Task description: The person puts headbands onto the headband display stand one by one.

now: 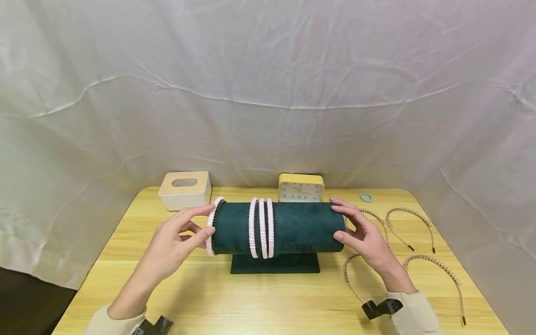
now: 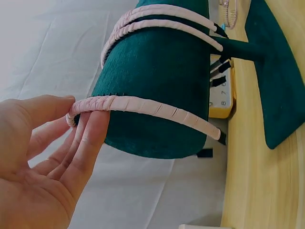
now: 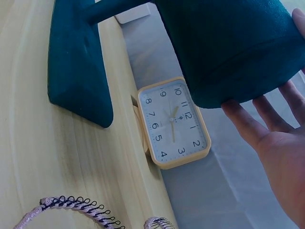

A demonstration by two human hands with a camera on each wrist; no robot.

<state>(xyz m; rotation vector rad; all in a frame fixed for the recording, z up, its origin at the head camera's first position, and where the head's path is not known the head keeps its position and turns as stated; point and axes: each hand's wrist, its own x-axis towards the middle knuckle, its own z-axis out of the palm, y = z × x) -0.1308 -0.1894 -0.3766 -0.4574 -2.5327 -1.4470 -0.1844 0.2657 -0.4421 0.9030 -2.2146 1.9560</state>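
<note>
A dark green velvet headband stand [image 1: 303, 228] lies crosswise before me, its roll raised on a flat base [image 1: 274, 264]. My left hand [image 1: 176, 239] pinches a pink wrapped headband [image 2: 147, 107] at the roll's left end, thumb and fingers on its band. That headband curves over the roll, and its dark tip shows in the left wrist view. Three similar pink headbands [image 1: 263, 228] sit close together near the middle of the roll. My right hand [image 1: 364, 235] holds the roll's right end, with the thumb on the near side and fingertips farther up along the rim.
Behind the stand are a white tissue box with a wooden lid [image 1: 185, 197] and a yellow alarm clock [image 1: 300, 188]. A small light-blue ring [image 1: 366, 194] lies at the back right. Several thin coiled headbands [image 1: 435, 259] lie on the wooden table [image 1: 268, 302] at right, some partly behind my right hand.
</note>
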